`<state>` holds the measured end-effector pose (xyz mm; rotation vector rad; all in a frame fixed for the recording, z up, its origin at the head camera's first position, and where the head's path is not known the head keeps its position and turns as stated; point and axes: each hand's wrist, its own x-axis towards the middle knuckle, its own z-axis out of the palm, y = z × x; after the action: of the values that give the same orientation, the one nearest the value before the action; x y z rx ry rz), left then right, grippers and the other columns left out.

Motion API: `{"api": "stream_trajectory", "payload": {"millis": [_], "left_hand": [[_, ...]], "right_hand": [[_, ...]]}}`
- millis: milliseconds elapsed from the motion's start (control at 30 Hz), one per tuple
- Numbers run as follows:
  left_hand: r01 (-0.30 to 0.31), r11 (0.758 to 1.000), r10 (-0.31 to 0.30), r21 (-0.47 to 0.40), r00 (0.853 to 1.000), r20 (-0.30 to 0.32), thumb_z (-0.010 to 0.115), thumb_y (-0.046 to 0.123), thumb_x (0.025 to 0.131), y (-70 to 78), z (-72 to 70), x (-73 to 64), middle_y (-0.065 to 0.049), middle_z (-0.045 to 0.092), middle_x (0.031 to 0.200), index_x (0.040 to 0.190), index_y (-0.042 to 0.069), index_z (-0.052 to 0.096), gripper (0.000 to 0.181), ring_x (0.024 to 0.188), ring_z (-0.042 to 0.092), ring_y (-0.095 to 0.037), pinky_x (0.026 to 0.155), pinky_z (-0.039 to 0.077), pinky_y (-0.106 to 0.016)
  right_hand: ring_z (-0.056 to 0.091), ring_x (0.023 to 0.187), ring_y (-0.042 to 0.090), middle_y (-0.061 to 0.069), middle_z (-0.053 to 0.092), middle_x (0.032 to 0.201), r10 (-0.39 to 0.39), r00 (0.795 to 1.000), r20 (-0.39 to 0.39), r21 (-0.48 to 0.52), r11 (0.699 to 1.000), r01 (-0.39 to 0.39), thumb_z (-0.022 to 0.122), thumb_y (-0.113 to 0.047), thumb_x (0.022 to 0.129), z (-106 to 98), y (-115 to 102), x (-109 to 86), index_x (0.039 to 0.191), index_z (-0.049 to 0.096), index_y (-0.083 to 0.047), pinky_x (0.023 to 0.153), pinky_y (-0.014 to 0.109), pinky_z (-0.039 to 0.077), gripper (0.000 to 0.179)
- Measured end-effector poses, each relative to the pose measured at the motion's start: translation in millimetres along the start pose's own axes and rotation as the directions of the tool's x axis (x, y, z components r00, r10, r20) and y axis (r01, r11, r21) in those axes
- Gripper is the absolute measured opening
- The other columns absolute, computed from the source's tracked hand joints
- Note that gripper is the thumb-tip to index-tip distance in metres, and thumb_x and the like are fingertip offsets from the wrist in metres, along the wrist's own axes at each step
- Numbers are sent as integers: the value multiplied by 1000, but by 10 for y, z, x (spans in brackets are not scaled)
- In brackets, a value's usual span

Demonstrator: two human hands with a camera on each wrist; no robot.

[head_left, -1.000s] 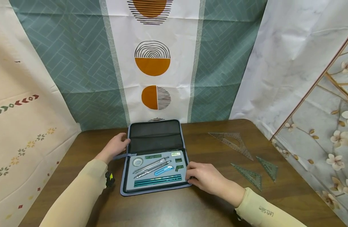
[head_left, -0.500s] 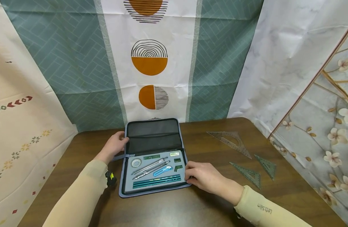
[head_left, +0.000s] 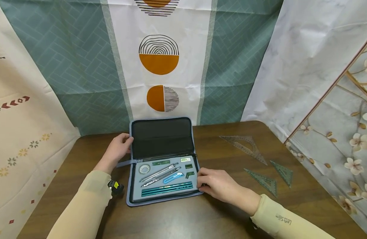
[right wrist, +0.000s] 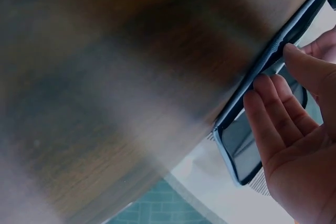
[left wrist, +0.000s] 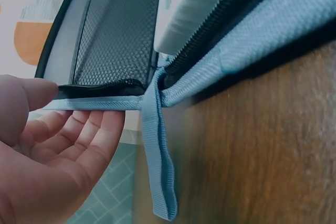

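Note:
A blue zip case (head_left: 164,201) lies unfolded on the table, its dark mesh-lined lid (head_left: 163,137) raised at the back. My left hand (head_left: 119,148) grips the lid's left edge, thumb on the inner side and fingers behind, as the left wrist view shows. A blue strap (left wrist: 159,156) hangs beside that hand. My right hand (head_left: 216,184) holds the case's right edge near the front corner, thumb and fingertips at the zipped rim. The grey tray (head_left: 137,189) inside carries dark green pencils (head_left: 166,189), silver compasses (head_left: 159,175), a blue cutter (head_left: 173,178) and a white eraser (head_left: 185,159).
Right of the case, a large clear set square (head_left: 246,148) and two small green set squares (head_left: 262,182) lie flat on the brown wooden table (head_left: 177,220). Patterned cloths (head_left: 231,66) hang behind and at both sides.
My left hand has lifted the lid, which now stands steeper and looks darker inside. My right hand has stayed at the case's right edge. The head view has shifted slightly.

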<state>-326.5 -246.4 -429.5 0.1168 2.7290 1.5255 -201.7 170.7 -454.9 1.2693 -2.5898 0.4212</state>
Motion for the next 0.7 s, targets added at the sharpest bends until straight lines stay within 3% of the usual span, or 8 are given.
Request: {"api": "stream_trajectory", "payload": {"millis": [200, 433, 700], "left_hand": [[-21, 1000, 21, 9, 999, -24, 48, 32, 120, 37, -5, -53, -28, 59, 139, 154, -6, 50, 51, 115, 70, -45, 107, 54, -60], [-62, 995, 65, 78, 997, -31, 45, 46, 119, 129, -27, -135, -26, 60, 134, 148, -1, 53, 56, 113, 70, -46, 101, 55, -61], [-87, 988, 93, 124, 995, -43, 45, 44, 120, 121, -3, -218, -28, 62, 140, 147, 0, 55, 53, 113, 72, -46, 102, 55, -63]], "right_hand": [[65, 87, 3, -8, 68, 110, -5, 1000, -3, -8, 1000, 5, 94, -11, 90, 16, 6, 3, 92, 76, -22, 75, 25, 59, 22], [64, 88, 5, -7, 68, 110, 3, 1000, -2, -22, 1000, -3, 94, -12, 91, 3, 17, -10, 93, 76, -22, 75, 26, 59, 21], [63, 87, 5, -6, 69, 110, 9, 1000, 20, -17, 1000, -9, 93, -12, 92, -15, 19, -12, 93, 77, -21, 75, 25, 58, 18]]}}
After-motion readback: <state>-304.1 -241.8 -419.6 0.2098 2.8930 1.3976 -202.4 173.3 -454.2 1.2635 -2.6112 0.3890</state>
